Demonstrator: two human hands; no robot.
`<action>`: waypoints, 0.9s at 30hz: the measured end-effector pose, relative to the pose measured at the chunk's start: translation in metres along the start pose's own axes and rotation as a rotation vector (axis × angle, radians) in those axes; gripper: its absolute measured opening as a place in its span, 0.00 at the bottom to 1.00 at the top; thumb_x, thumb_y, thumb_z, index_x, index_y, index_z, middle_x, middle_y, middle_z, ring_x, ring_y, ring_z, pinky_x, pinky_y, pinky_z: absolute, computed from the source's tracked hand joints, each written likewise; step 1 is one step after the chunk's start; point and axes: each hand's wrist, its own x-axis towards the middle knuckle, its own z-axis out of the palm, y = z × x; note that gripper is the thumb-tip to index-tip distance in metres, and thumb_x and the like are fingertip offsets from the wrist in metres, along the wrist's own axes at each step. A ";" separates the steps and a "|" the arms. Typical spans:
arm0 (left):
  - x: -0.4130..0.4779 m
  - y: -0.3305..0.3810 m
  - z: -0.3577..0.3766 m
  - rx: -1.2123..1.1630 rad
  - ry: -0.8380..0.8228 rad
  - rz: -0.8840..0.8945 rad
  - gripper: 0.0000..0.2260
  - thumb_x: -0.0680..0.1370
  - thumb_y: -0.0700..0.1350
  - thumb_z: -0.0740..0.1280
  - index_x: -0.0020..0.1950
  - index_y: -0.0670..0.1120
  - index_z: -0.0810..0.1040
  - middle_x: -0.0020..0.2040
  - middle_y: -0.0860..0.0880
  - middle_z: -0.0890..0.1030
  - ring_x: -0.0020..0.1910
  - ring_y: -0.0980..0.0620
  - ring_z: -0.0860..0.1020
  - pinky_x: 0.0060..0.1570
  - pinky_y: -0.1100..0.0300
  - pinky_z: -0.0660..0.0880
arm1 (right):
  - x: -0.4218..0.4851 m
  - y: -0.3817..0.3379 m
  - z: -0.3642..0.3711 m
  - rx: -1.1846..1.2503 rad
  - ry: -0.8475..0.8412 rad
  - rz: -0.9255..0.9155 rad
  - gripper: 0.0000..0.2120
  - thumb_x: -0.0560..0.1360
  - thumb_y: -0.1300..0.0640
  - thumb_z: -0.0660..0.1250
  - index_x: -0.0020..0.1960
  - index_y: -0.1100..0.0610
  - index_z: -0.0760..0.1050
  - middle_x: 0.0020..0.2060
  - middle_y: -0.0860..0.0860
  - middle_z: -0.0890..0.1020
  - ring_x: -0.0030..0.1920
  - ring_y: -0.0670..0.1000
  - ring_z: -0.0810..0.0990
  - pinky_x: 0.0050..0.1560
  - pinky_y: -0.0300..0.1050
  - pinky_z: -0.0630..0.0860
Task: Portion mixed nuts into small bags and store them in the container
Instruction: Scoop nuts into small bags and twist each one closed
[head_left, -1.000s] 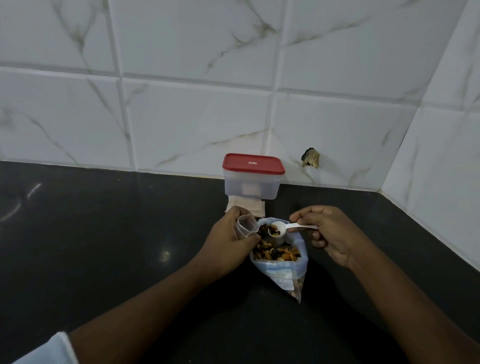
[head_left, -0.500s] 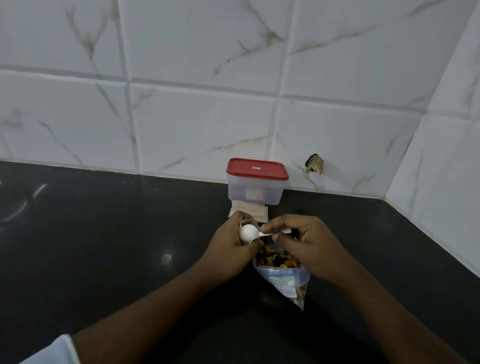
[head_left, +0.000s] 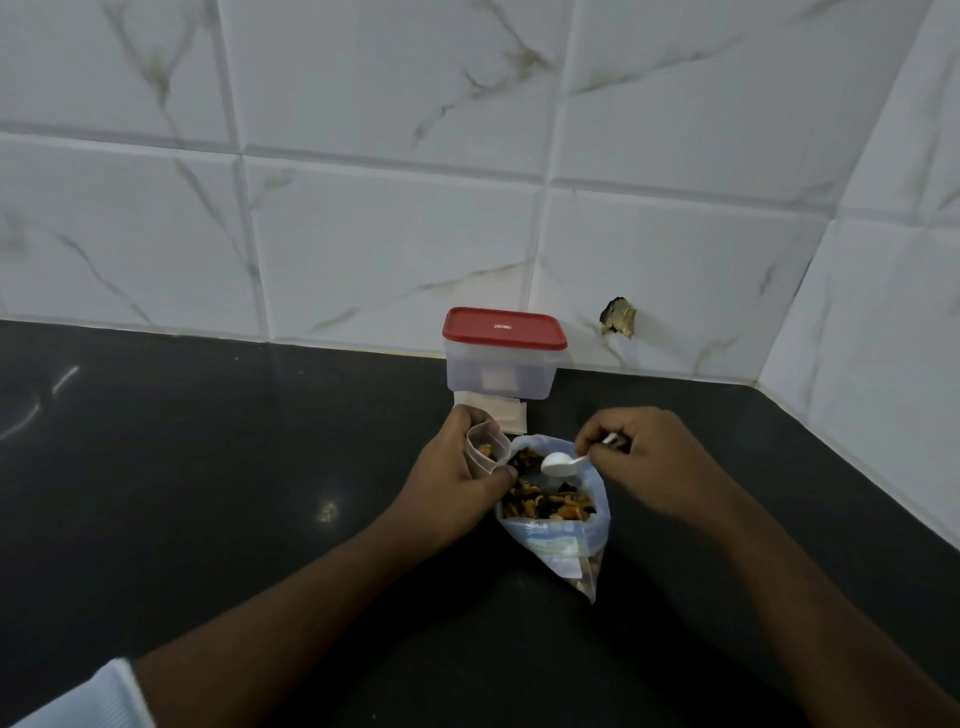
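**Barely under way: one small bag being filled, container shut**

Only the early part of the job looks done. The left hand (head_left: 457, 483) is curled round a small bag (head_left: 485, 449), holding its mouth open and tilted toward the right; a few nuts show inside it, so it looks far from full. The right hand (head_left: 649, 467) pinches the handle of a white spoon (head_left: 558, 464) between thumb and fingertips, with the bowl of the spoon over the open big bag (head_left: 556, 540). The bowl looks white and bare, though I cannot tell for sure that it is empty.

The mixed nuts (head_left: 545, 506) sit heaped in that big bag, which lies on the dark counter (head_left: 208, 467) between the two hands. Plenty remain in it.

Behind the hands, a flat pale stack (head_left: 501, 415), probably spare small bags, lies just in front of the container (head_left: 501, 376). The container stands against the tiled wall with its red lid (head_left: 503, 328) on. Something pale shows through its side, but I cannot tell whether any filled bags are inside.

Left to do, by my reckoning: more scoops, sealing this bag, filling others, then opening the container and putting them in.
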 end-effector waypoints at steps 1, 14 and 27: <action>0.000 0.000 0.000 0.002 -0.004 -0.003 0.17 0.78 0.45 0.75 0.61 0.56 0.72 0.57 0.57 0.81 0.56 0.64 0.80 0.52 0.62 0.81 | 0.001 0.002 0.001 -0.051 -0.046 0.019 0.11 0.78 0.61 0.69 0.46 0.44 0.83 0.41 0.40 0.83 0.42 0.39 0.81 0.42 0.38 0.76; 0.000 0.001 0.000 0.008 -0.013 -0.016 0.16 0.79 0.46 0.74 0.62 0.56 0.72 0.59 0.58 0.79 0.58 0.62 0.79 0.47 0.71 0.78 | 0.010 0.010 0.015 -0.211 0.005 -0.032 0.13 0.79 0.62 0.65 0.54 0.50 0.86 0.46 0.45 0.85 0.42 0.42 0.81 0.44 0.39 0.79; -0.001 0.000 -0.001 -0.007 -0.067 -0.027 0.13 0.79 0.43 0.73 0.59 0.56 0.74 0.57 0.57 0.80 0.57 0.60 0.80 0.53 0.60 0.81 | 0.007 0.013 0.011 0.293 0.034 0.272 0.10 0.78 0.62 0.69 0.46 0.50 0.86 0.41 0.46 0.87 0.33 0.41 0.81 0.35 0.38 0.75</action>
